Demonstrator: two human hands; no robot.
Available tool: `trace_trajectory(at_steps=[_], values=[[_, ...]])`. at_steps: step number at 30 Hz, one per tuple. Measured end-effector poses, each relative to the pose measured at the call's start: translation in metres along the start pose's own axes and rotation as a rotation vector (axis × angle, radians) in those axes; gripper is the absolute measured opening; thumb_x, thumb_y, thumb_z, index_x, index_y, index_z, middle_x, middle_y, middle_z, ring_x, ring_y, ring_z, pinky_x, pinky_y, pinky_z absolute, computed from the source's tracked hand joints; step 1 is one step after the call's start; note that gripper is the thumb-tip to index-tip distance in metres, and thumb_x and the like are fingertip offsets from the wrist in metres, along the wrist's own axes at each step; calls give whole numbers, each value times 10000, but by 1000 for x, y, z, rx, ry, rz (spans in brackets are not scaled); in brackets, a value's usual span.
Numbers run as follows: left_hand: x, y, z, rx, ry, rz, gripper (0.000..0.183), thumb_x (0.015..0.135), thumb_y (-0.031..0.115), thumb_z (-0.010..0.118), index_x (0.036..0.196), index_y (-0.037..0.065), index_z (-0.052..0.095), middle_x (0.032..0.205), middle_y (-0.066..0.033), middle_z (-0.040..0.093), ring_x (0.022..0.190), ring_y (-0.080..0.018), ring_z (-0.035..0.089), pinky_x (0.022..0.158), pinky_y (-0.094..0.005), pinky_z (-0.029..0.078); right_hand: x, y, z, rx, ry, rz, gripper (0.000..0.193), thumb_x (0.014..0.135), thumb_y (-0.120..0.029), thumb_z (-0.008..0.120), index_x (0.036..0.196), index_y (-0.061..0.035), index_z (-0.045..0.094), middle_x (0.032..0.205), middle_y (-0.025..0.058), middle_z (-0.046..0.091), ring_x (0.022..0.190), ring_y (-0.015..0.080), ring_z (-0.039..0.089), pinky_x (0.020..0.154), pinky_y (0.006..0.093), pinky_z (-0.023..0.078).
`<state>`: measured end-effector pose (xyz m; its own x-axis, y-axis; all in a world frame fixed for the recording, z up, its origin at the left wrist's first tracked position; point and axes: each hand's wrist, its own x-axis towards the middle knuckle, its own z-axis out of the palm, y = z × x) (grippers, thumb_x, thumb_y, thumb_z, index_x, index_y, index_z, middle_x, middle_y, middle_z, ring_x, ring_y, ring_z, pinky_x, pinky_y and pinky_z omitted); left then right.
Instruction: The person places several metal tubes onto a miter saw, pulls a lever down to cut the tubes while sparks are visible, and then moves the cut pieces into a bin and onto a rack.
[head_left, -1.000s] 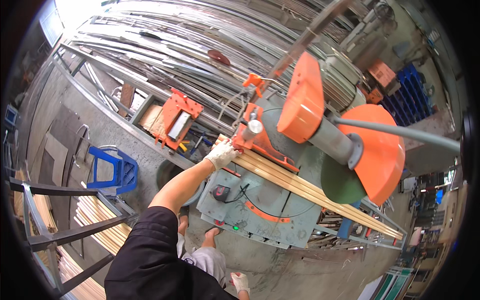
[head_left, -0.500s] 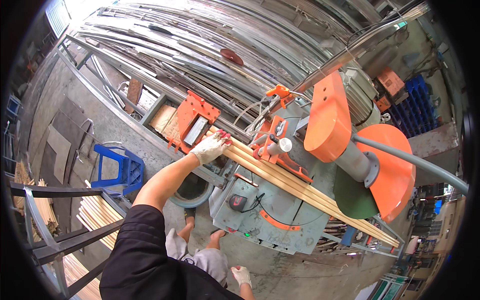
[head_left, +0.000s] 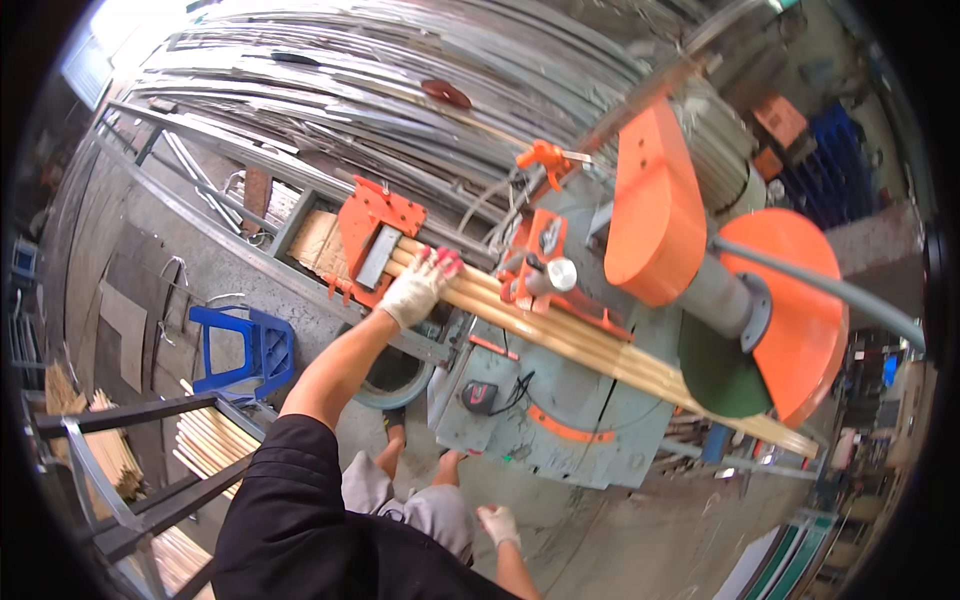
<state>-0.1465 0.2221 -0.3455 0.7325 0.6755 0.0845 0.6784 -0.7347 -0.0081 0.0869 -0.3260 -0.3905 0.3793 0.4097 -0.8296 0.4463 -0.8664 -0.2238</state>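
Observation:
My left hand (head_left: 413,291), in a pale glove with red fingertips, reaches across several long, round wooden rods (head_left: 575,343) and holds them near their left ends. Those ends meet a grey block (head_left: 380,258) on an orange bracket (head_left: 372,222). The rods lie side by side across the grey table of a cutting saw (head_left: 560,420), beside an orange clamp (head_left: 541,262), and run under its green-dark disc (head_left: 722,372) and orange guard (head_left: 795,320). My right hand (head_left: 498,524), gloved alike, hangs low beside my body, away from the saw; its fingers are blurred.
A blue plastic stool (head_left: 243,350) stands on the floor at left. Closer in, a dark metal rack (head_left: 140,405) carries more rods (head_left: 210,440). Long metal bars (head_left: 330,95) are heaped behind the saw. A tape measure (head_left: 479,397) sits on the table's near left corner.
The whole view has turned slightly. My left hand stays on the rods, its fingers now lying flatter across them. My right hand has come up a little.

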Motion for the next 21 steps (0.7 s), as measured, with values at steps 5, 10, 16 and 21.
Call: trace_trajectory(at_steps=[5, 10, 16, 21], values=[[-25, -27, 15, 101, 23, -19, 686, 912, 124, 520, 1576, 41, 372, 1587, -177, 450, 1490, -342, 410, 1263, -507, 254, 51, -14, -48, 144, 278, -55, 385, 900, -351, 626, 917, 27, 699, 742, 197, 695, 699, 338, 695, 670, 472, 523], [-2, -13, -25, 47, -25, -12, 804, 896, 184, 617, 1613, 27, 289, 1636, -132, 379, 1527, -291, 344, 1291, -452, 206, 59, -41, -90, -39, 442, -16, 481, 954, -447, 639, 1004, 24, 721, 1038, 294, 721, 1022, 490, 684, 866, 527, 536], [-4, -19, 6, -27, 83, -8, 661, 917, 104, 497, 1567, 42, 393, 1572, -168, 468, 1490, -298, 420, 1272, -491, 263, 88, -25, -102, -387, 344, -152, 523, 974, -505, 586, 964, -15, 771, 978, 275, 725, 977, 471, 698, 860, 543, 544], [-22, -27, -3, 25, 23, -60, 689, 936, 112, 497, 1602, 62, 329, 1622, -129, 413, 1533, -270, 350, 1287, -461, 232, 92, -23, -122, -675, 276, -465, 455, 979, -445, 592, 1017, -33, 779, 961, 230, 751, 952, 448, 720, 859, 535, 561]])
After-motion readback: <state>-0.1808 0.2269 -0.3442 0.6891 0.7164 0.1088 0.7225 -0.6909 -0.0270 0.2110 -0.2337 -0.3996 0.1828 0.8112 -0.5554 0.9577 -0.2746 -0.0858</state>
